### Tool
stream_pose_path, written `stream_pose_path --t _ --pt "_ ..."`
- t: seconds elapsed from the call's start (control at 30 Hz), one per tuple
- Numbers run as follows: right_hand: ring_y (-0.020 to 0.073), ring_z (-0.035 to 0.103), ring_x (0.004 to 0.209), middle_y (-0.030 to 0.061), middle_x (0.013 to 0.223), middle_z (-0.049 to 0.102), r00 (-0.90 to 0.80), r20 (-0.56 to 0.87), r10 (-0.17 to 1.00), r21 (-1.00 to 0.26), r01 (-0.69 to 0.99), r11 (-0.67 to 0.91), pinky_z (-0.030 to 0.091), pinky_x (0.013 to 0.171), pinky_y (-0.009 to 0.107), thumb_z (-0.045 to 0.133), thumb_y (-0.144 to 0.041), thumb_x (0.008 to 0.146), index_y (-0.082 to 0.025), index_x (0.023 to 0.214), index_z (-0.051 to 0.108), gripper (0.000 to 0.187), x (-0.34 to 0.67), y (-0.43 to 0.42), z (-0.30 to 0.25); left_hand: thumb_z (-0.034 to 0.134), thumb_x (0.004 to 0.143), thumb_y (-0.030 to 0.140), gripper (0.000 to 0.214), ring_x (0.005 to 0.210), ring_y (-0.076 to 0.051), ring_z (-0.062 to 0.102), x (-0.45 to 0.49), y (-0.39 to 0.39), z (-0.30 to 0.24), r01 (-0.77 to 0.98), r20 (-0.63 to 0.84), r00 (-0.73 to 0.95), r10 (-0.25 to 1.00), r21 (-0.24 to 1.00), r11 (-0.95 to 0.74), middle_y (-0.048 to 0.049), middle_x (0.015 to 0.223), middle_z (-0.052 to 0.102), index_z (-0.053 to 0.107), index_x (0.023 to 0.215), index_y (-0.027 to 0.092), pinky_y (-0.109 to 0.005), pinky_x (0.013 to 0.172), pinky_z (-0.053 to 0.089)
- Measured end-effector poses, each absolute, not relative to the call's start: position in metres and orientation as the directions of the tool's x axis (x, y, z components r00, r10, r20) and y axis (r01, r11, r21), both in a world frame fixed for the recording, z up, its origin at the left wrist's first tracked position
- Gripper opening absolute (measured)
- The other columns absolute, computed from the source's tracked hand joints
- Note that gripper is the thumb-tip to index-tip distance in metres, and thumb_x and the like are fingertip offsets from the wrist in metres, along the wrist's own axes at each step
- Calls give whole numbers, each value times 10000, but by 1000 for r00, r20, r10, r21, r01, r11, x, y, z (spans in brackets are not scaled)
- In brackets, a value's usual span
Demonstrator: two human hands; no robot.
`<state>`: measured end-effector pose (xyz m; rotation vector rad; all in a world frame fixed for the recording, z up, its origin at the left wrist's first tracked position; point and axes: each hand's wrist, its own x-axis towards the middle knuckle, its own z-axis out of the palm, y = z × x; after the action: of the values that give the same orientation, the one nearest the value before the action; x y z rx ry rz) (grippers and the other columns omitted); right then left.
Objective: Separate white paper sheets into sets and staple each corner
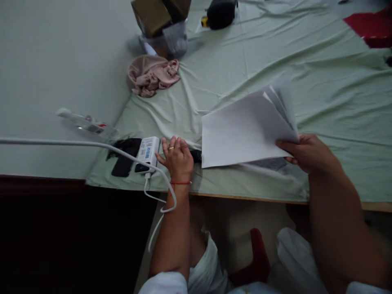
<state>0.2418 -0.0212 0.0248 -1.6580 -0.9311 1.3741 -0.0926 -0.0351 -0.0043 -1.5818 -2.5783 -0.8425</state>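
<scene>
A stack of white paper sheets (241,126) is gripped at its right end by my right hand (306,153), thumb on top and fingers underneath. The sheets tilt up from the table, and their far right corners fan apart. My left hand (177,159) lies with fingers spread on the cloth, left of the paper. Close to its thumb is a white power bank (148,153) with a white cable (92,143) plugged in. Between my left hand and the paper, a small black object (196,156) shows in part; its kind is unclear.
A pale green cloth (260,57) covers the table. A dark phone-like slab (122,165) and a clear bottle (88,124) lie at the left. Farther back are a crumpled pink cloth (153,75), a cardboard box (153,18), a black case (222,14) and a red item (372,26).
</scene>
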Motion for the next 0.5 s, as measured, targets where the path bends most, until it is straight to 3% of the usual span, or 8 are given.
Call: stream_pose_path --t 0.13,0.5 --pt "55 479 447 -17 601 577 182 -412 893 -903 46 -426 420 345 150 778 -163 777 -141 638 691 165 236 -21 25 301 1111 378 536 1638 -323 293 -93 -33 -5 831 147 -485 862 385 402 -103 1627 558 694 1425 191 -680 1328 60" --pt "50 462 445 -21 568 562 195 -409 891 -908 6 -418 419 338 140 767 -130 793 -135 588 658 232 227 -21 29 318 1106 348 512 1629 -312 320 -94 -34 -1 871 118 -428 896 320 373 -104 1646 533 662 1466 228 -710 1310 122"
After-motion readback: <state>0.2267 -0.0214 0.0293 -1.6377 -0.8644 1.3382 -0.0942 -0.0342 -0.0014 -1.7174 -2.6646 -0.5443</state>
